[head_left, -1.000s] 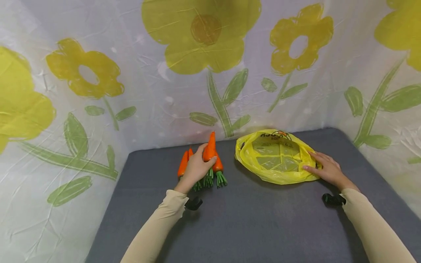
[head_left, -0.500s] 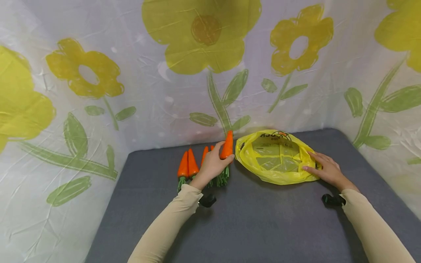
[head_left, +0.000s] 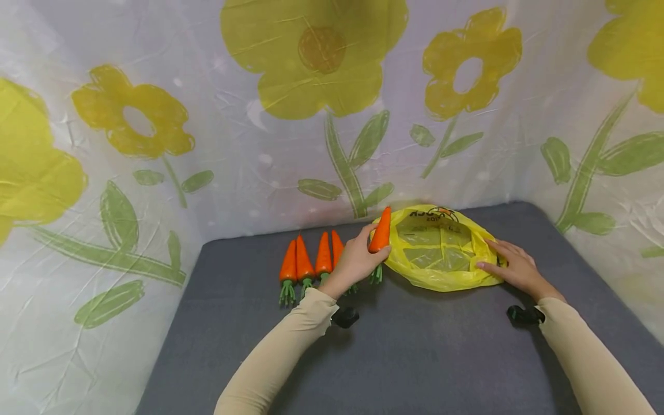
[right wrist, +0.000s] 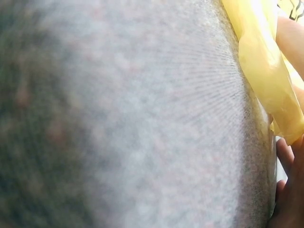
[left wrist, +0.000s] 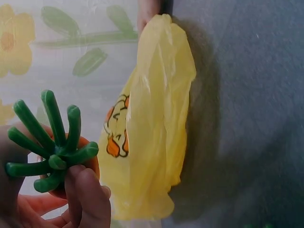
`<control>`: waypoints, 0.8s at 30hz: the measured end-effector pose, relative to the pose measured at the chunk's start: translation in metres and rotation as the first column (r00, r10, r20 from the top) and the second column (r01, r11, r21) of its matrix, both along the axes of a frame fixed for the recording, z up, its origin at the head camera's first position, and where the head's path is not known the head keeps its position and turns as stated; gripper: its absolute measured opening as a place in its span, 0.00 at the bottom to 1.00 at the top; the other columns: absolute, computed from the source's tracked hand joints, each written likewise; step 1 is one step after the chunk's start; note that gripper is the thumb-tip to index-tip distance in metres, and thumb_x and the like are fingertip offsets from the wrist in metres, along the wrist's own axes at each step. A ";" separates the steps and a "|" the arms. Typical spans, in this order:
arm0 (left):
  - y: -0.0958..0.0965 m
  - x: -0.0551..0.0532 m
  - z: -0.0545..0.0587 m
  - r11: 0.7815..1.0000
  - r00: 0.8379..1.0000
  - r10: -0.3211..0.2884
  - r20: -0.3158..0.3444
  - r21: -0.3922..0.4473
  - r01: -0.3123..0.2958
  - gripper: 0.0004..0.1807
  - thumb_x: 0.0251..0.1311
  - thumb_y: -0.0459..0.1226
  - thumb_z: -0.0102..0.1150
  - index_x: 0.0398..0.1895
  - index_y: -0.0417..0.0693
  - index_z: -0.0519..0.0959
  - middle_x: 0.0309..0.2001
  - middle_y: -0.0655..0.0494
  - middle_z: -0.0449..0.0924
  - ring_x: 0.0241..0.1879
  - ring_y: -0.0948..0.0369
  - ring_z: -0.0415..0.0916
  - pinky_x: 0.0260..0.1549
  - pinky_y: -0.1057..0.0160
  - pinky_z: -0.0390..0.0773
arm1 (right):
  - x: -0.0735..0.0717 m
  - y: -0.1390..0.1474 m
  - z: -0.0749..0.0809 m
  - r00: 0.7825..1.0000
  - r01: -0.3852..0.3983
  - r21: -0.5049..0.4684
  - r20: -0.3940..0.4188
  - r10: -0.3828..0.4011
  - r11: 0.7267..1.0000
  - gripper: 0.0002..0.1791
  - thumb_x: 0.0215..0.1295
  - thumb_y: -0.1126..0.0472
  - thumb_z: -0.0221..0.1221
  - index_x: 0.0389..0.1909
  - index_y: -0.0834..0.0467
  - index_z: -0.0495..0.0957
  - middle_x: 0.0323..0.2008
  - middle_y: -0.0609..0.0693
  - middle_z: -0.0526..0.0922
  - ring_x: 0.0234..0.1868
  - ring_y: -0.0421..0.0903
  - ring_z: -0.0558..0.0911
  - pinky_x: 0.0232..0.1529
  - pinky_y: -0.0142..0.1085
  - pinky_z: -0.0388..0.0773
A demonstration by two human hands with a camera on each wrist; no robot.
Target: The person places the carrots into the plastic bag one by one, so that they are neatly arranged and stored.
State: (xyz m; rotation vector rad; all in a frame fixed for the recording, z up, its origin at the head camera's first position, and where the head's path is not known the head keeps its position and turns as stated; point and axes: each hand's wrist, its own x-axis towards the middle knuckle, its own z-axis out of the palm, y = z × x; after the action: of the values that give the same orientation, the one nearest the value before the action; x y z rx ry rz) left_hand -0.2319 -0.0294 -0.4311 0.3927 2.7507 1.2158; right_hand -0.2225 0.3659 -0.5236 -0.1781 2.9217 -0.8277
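Observation:
My left hand point(head_left: 355, 259) holds an orange carrot point(head_left: 381, 231) upright, tip up, at the left rim of a yellow plastic bag point(head_left: 430, 279). In the left wrist view, the carrot's green stalks point(left wrist: 59, 154) point toward the camera and its orange body is mostly hidden behind them and the fingers. The bag lies with its mouth spread wide toward me. At its right side, my right hand point(head_left: 519, 268) pinches the rim between thumb and fingers. Several other carrots point(head_left: 305, 259) lie in a row to the left, one partly covered by my left hand.
A grey cloth-covered table point(head_left: 415, 351) carries everything. Behind it and along both sides hangs a pale curtain point(head_left: 249, 173) printed with yellow flowers. Dark wrist cameras point(head_left: 344, 317) sit under both sleeves.
My left hand has moved right with the carrot, from the row to the bag's left rim, uncovering the carrots left behind. The right hand and the bag have stayed put.

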 end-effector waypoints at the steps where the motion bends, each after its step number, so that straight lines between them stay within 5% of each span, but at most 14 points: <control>1: 0.003 0.000 0.000 1.000 1.000 -0.003 0.000 0.002 0.003 0.37 0.65 0.53 0.58 0.75 0.58 0.59 0.26 0.55 0.82 0.13 0.62 0.71 0.15 0.65 0.71 | 0.000 0.000 0.000 1.000 0.000 0.001 -0.001 0.000 1.000 0.48 0.68 0.36 0.53 0.78 0.58 0.48 0.74 0.74 0.51 0.72 0.77 0.48 0.63 0.73 0.42; 16: 0.053 0.003 0.001 0.991 0.992 -0.126 0.002 0.037 0.126 0.34 0.65 0.50 0.59 0.73 0.57 0.62 0.29 0.55 0.82 0.15 0.64 0.71 0.16 0.67 0.71 | -0.001 -0.001 0.001 1.000 0.005 0.004 -0.002 -0.005 1.000 0.48 0.68 0.35 0.53 0.79 0.58 0.48 0.74 0.74 0.51 0.72 0.77 0.47 0.62 0.73 0.42; 24: 0.077 0.003 -0.001 0.990 0.989 -0.135 0.053 0.038 0.133 0.34 0.64 0.52 0.60 0.72 0.57 0.64 0.34 0.53 0.84 0.17 0.63 0.73 0.18 0.66 0.72 | 0.000 0.000 0.001 1.000 0.006 0.008 -0.009 -0.006 1.000 0.47 0.68 0.36 0.53 0.79 0.57 0.49 0.74 0.73 0.52 0.72 0.76 0.48 0.62 0.73 0.42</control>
State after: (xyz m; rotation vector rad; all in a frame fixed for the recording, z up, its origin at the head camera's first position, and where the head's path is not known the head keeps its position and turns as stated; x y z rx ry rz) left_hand -0.2286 0.0480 -0.4318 0.5297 2.6128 1.2233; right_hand -0.2226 0.3656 -0.5227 -0.1726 2.9349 -0.8180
